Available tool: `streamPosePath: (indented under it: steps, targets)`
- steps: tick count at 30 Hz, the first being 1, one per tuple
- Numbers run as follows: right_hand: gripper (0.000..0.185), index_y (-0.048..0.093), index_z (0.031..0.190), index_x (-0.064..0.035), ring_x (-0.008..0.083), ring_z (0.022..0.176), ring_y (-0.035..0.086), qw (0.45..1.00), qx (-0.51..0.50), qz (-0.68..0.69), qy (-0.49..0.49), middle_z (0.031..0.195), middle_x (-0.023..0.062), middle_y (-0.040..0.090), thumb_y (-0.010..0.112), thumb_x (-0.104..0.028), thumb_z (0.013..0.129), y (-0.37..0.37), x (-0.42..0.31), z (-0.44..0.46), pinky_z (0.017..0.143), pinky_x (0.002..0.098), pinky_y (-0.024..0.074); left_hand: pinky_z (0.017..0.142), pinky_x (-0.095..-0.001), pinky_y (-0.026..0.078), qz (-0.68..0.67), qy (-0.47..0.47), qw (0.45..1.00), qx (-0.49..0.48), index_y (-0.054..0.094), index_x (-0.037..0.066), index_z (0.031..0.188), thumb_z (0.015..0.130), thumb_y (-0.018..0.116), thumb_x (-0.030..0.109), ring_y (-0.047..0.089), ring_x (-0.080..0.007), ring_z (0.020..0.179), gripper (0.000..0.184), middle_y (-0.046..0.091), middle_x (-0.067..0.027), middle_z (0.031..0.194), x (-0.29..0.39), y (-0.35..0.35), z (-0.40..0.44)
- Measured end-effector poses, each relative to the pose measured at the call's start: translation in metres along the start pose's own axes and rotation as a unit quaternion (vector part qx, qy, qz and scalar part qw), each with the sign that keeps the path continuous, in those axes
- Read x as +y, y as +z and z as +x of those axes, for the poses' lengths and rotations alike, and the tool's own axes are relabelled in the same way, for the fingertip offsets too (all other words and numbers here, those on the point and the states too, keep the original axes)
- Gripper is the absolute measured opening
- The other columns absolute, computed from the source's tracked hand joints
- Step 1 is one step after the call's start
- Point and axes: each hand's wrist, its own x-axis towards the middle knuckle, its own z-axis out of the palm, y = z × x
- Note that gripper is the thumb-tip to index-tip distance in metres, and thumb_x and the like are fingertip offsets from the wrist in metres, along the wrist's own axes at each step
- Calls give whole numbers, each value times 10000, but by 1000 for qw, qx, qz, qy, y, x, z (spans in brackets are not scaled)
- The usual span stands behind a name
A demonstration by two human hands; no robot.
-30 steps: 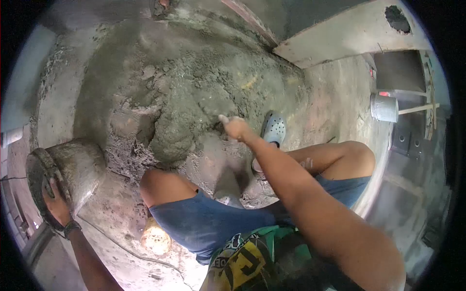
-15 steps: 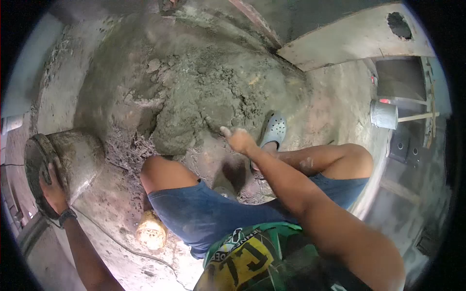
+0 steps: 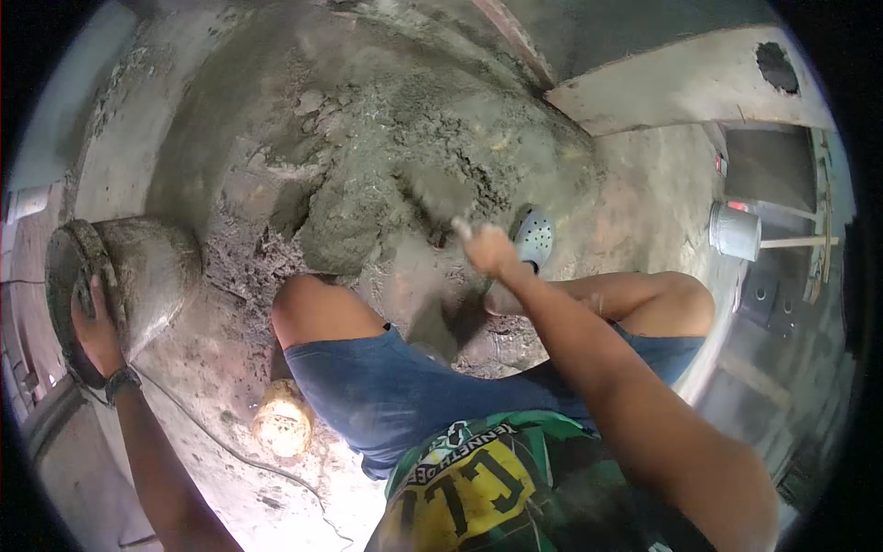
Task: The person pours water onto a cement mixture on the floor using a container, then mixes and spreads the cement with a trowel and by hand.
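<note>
Beside the mound of wet grey mortar (image 3: 368, 207), my right hand (image 3: 490, 250) is closed on what looks like a mortar-coated trowel (image 3: 437, 195). Its blade is blurred by motion and blends into the mortar. At the far left, my left hand (image 3: 95, 327) lies with fingers apart against the round rimmed end of a mortar-stained bucket (image 3: 152, 267). The mortar lies between my spread legs, in front of a grey clog (image 3: 534, 236) on my foot.
A lit lamp (image 3: 282, 425) glows on the floor beside my thigh, with a cable (image 3: 230, 465) nearby. A pale board with a hole (image 3: 690, 83) stands at the upper right. Farther right are a grey pail (image 3: 735, 230) and a stick (image 3: 798, 242).
My right hand has shifted slightly right in view, and a blurred blade shape now shows over the mortar. My left hand stays on the bucket. The whole view has shifted a little.
</note>
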Motion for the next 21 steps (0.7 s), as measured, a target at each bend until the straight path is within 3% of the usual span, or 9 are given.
streamPosePath:
  steps: [3,5,8,10,13,15,17,19,21]
  targets:
    - [839,717,1133,74,459,1136,673,991,-80,-90,-62,1168,349,680,360,-676,1021,20,7,-44,1005,523,515,1154,-430,389,-29,-40,999,-6,540,-72,1437,957,643,609,525,-387,1372,840,552,-277,1469,39,-16,-4]
    - [836,720,1151,59,459,1138,673,959,-201,-173,-101,1181,339,680,359,-683,1019,29,24,-46,1008,525,515,1149,-432,393,-48,-47,998,-17,542,-59,1442,960,642,605,525,-390,1370,827,554,-273,1469,30,-13,-3]
    - [857,740,1115,33,471,1128,668,960,-183,-181,-110,1143,317,700,350,-721,1003,55,43,-32,989,512,529,1137,-431,401,84,62,994,-11,544,-33,1452,961,640,603,535,-393,1356,809,569,-262,1455,-1,-3,-1]
    - [849,741,1118,28,459,1133,670,958,-170,-206,-106,1148,310,702,350,-717,1005,45,38,-13,990,506,528,1131,-432,407,-9,-33,999,5,548,-28,1448,955,638,616,542,-398,1347,815,580,-260,1439,36,-14,-5]
    - [805,734,1167,19,418,1193,657,969,-136,-198,-62,1215,275,698,361,-680,1024,7,36,13,1018,501,514,1133,-432,404,6,-25,1000,15,554,-27,1440,950,637,627,544,-400,1347,821,578,-267,1438,17,-5,-1]
    - [857,730,1024,91,429,1011,722,973,-81,-195,-94,1039,306,725,374,-689,1024,-13,56,40,918,499,561,1134,-435,403,8,-24,1000,15,558,-32,1435,946,636,634,541,-402,1350,829,572,-269,1445,6,-1,3]
    - [867,723,1000,101,427,935,732,970,-113,-192,-101,966,308,721,376,-693,1024,-59,53,42,885,500,572,1136,-438,401,10,-22,1000,10,561,-36,1430,942,635,641,539,-404,1352,837,567,-272,1451,15,-5,1]
    - [890,711,958,104,414,758,736,979,-137,-153,3,801,311,689,368,-715,1019,-80,44,51,799,502,589,1141,-442,401,2,-50,999,3,550,-49,1435,946,635,635,535,-404,1356,845,556,-280,1459,45,-18,-6]
    - [883,718,962,94,420,794,736,985,-130,-110,10,826,308,698,368,-715,1019,-80,34,47,816,507,583,1142,-444,402,-18,-41,999,-1,547,-41,1442,948,636,628,531,-400,1363,837,554,-274,1464,34,-15,-5]
